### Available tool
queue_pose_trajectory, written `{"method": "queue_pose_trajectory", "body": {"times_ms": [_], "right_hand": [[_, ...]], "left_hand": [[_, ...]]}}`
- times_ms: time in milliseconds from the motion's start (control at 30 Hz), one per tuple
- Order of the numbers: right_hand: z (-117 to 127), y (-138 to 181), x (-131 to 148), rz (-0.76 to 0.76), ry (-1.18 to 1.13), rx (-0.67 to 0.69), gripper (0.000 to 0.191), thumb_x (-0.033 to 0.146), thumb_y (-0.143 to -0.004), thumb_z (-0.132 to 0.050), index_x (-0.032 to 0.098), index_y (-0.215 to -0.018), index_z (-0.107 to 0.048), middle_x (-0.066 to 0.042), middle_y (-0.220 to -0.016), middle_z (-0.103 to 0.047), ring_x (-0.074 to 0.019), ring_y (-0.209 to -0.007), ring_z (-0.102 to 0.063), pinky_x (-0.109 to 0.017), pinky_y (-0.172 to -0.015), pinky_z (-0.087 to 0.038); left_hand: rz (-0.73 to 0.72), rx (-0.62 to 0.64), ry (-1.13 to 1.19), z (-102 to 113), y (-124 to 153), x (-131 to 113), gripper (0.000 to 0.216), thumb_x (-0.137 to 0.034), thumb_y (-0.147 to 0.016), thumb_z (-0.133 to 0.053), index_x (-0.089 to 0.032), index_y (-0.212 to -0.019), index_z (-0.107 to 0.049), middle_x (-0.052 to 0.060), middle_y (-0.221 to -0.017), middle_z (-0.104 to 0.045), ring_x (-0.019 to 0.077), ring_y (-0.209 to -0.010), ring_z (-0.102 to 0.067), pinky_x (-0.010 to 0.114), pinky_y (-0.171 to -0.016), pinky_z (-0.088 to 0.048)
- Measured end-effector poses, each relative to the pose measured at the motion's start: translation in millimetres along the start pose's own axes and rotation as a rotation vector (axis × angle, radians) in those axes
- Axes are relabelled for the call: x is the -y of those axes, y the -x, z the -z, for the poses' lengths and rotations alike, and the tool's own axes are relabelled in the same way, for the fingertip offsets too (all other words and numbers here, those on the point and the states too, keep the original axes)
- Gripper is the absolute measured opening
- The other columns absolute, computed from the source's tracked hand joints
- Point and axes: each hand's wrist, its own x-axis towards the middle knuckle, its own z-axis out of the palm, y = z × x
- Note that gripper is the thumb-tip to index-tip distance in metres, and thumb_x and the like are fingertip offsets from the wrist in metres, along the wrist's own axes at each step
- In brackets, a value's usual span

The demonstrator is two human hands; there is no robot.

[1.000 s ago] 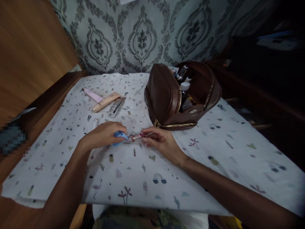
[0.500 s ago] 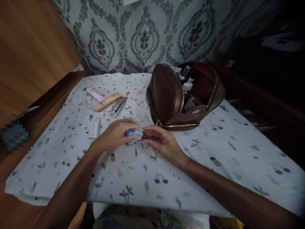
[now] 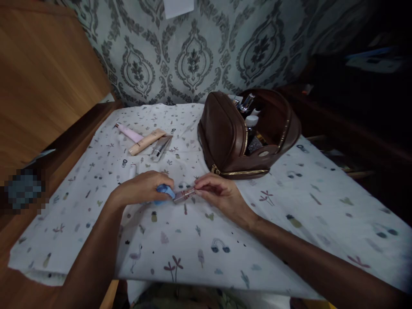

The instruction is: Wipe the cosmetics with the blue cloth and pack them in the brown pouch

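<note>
My left hand is closed around a crumpled blue cloth, part of which pokes out between thumb and fingers. My right hand pinches one end of a slim, shiny pinkish tube that looks like a lip gloss. The tube's other end points left and meets the cloth's edge, or nearly so. Both hands are just above the patterned white tablecloth. Behind my left wrist, a white cylindrical stick lies partly hidden.
An open brown leather cosmetic bag stands behind my right hand, with a white-capped bottle inside. Farther left lie a pink tube, a beige tube and a silver tube. A wooden panel borders the left side.
My left hand has drawn left and slightly down with the cloth, exposing more of the tube. My right hand stays nearly in place. The view has tilted up slightly.
</note>
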Motion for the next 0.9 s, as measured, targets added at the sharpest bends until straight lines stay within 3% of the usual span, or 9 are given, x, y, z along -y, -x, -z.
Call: {"method": "queue_pose_trajectory", "body": {"times_ms": [167,233,367,467,667,900], "right_hand": [[-2,2,-1,-0.010,-0.024,-0.003,0.028,0.040,-0.078,-0.080,0.023,-0.099,-0.071,-0.003,-0.092,-0.069,-0.0163,-0.083,-0.070,-0.034,-0.082,-0.059],[-1,3,-1,0.005,-0.010,0.002,0.029,0.038,-0.078,-0.080,0.024,-0.102,-0.072,-0.003,-0.093,-0.068,-0.0165,-0.083,-0.071,-0.034,-0.082,-0.060],[0,3,0,0.027,0.044,0.021,0.024,0.042,-0.080,-0.077,0.024,-0.096,-0.075,-0.005,-0.097,-0.067,-0.0174,-0.086,-0.069,-0.035,-0.080,-0.059],[1,2,2,0.015,0.032,0.004,0.029,0.050,-0.079,-0.076,0.023,-0.092,-0.075,-0.006,-0.093,-0.067,-0.0182,-0.085,-0.068,-0.034,-0.078,-0.059],[2,2,8,-0.143,-0.149,-0.126,0.047,0.051,-0.070,-0.083,0.023,-0.105,-0.068,-0.002,-0.091,-0.069,-0.0172,-0.088,-0.067,-0.034,-0.085,-0.056],[-1,7,6,-0.256,-0.237,-0.086,0.055,0.053,-0.068,-0.084,0.021,-0.108,-0.066,-0.003,-0.093,-0.068,-0.0174,-0.086,-0.065,-0.032,-0.078,-0.056]], "left_hand": [[-0.054,-0.324,0.016,-13,-12,-15,0.028,-0.043,-0.092,-0.052,-0.020,-0.094,-0.068,0.002,-0.089,-0.066,0.0176,-0.082,-0.057,0.026,-0.073,-0.041],[-0.091,-0.267,0.053,-16,-15,-16,0.030,-0.045,-0.091,-0.053,-0.020,-0.095,-0.068,0.001,-0.088,-0.066,0.0175,-0.081,-0.057,0.026,-0.072,-0.041],[-0.028,-0.009,0.096,-13,-12,-9,0.030,-0.048,-0.087,-0.059,-0.019,-0.088,-0.066,-0.001,-0.078,-0.061,0.0159,-0.073,-0.055,0.024,-0.064,-0.036],[0.008,0.069,0.117,-11,-11,-5,0.026,-0.043,-0.085,-0.062,-0.018,-0.087,-0.063,-0.002,-0.076,-0.058,0.0153,-0.072,-0.054,0.023,-0.063,-0.034],[-0.033,-0.058,0.318,-28,-25,-12,0.027,-0.045,-0.085,-0.063,-0.018,-0.082,-0.057,-0.004,-0.070,-0.048,0.0130,-0.066,-0.046,0.023,-0.059,-0.031],[-0.020,-0.231,0.715,-42,-33,-26,0.025,-0.042,-0.084,-0.062,-0.017,-0.088,-0.059,-0.003,-0.075,-0.049,0.0136,-0.070,-0.045,0.023,-0.063,-0.036]]}}
